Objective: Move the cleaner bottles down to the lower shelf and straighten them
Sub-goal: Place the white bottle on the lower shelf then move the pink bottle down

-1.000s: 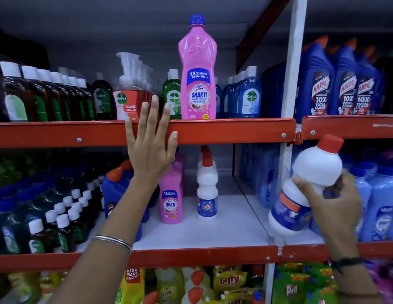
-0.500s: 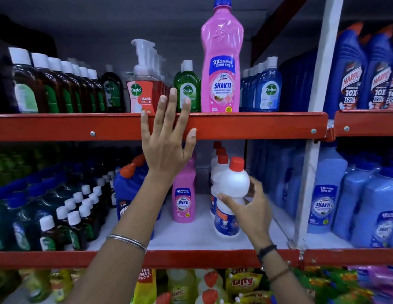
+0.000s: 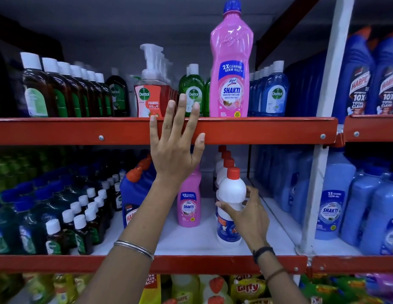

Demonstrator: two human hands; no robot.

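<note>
The white bottle (image 3: 231, 194) stands on the lower shelf (image 3: 191, 242) at the front of its row, and my right hand (image 3: 249, 218) is closed around it. My left hand (image 3: 175, 148) lies open and flat on the red shelf edge (image 3: 268, 130) above. I judge the tall pink bottle (image 3: 231, 62), just right of that hand, is left to bring down.

head view, the only one | worn at head height, faces straight into store shelving, level with the upper red shelf rail (image 3: 257, 130) | close in, both forearms reach up from the bottom edge | wide-angle bend at edges, white upright (image 3: 323, 150) leans | lower shelf (image 3: 191, 242) seen slightly from above
</note>
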